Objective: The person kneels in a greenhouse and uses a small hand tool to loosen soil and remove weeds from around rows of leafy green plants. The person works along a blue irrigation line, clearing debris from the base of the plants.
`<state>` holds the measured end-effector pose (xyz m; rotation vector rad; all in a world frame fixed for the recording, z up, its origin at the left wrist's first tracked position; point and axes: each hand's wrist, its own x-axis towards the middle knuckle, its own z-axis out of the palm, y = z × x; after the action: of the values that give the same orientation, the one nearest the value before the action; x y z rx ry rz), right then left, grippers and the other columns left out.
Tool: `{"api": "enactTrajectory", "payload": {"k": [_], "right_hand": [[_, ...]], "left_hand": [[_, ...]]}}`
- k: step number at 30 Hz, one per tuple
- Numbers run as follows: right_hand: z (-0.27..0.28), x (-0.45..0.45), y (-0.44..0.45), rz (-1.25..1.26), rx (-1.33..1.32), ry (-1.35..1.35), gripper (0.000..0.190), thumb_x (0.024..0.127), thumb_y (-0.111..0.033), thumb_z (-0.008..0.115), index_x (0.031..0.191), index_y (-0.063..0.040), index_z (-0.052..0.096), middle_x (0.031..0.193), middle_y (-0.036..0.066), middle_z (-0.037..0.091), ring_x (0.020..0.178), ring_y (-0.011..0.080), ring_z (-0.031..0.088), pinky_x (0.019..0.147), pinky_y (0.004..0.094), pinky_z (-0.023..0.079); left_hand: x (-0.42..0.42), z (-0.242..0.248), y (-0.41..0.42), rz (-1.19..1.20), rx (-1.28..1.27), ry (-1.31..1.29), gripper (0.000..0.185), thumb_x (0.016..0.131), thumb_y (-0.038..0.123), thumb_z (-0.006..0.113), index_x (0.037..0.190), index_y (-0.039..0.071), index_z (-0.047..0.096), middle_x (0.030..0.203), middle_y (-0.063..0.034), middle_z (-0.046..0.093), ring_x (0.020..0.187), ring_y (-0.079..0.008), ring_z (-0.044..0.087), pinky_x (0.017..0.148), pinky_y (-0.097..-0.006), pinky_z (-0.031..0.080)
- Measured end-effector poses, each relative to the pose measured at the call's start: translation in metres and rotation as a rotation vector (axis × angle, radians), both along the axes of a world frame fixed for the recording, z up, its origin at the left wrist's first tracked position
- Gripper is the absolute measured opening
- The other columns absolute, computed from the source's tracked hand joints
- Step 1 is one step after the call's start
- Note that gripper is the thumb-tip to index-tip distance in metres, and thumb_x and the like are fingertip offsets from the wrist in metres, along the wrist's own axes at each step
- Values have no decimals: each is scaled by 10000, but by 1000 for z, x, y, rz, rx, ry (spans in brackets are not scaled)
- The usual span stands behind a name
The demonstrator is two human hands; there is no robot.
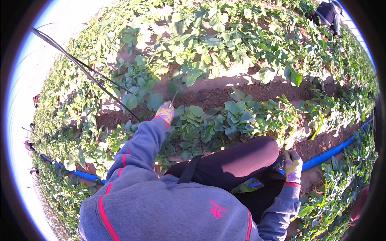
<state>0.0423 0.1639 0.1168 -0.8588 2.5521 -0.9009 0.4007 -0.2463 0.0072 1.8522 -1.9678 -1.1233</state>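
My left hand (165, 112), in a yellow and purple patterned glove, is closed on a thin rod-like tool (175, 94) that points up towards the leaves. Green leafy plants (196, 120) grow in a row just right of this hand, beside a bare furrow of brown soil (208, 93). My right hand (292, 165), gloved alike, is curled beside my bent knee and shoe, close to a blue hose (328, 155). Whether it holds anything cannot be told.
Dense leafy rows (211, 36) spread ahead and to both sides. Dark slanting poles or cords (87, 70) reach down near my left forearm. A person (328, 16) bends over plants at the upper right. More people (29, 145) are small at the far left.
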Motion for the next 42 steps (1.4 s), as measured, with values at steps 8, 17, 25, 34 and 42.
{"api": "enactTrajectory", "payload": {"k": [8,17,25,34,42], "right_hand": [[6,6,-3,2,26,7,120,849,-130,617,893,-24,653,765,135,655,692,221,627,662,342,490],[6,4,0,-8,30,-9,119,858,-131,615,901,-26,649,755,144,653,688,234,634,652,343,492],[-1,1,2,-11,35,-19,111,856,-126,615,888,-25,646,747,138,647,679,231,625,646,342,488],[9,7,-2,15,30,7,115,860,-132,604,877,-25,641,736,136,639,670,225,618,642,343,485],[14,14,-2,-21,-1,-2,83,836,-110,617,872,-38,634,759,149,636,697,284,628,651,356,487]], "left_hand": [[19,-59,-17,126,-163,111,394,915,196,527,1293,89,495,1044,-149,629,894,-255,607,793,-328,457],[-14,19,48,134,-262,-23,407,951,237,513,1339,130,464,1121,-113,628,918,-231,606,797,-281,454],[14,-21,38,-110,-378,-122,414,957,184,469,1359,104,418,1187,-134,594,1046,-257,591,877,-303,444],[-34,12,9,-26,-120,-152,352,925,226,495,1239,72,532,1110,-158,624,1036,-298,592,860,-343,466],[-43,-26,-48,-188,-322,-392,297,900,244,486,1106,68,606,993,-191,656,932,-355,626,799,-390,493]]}}
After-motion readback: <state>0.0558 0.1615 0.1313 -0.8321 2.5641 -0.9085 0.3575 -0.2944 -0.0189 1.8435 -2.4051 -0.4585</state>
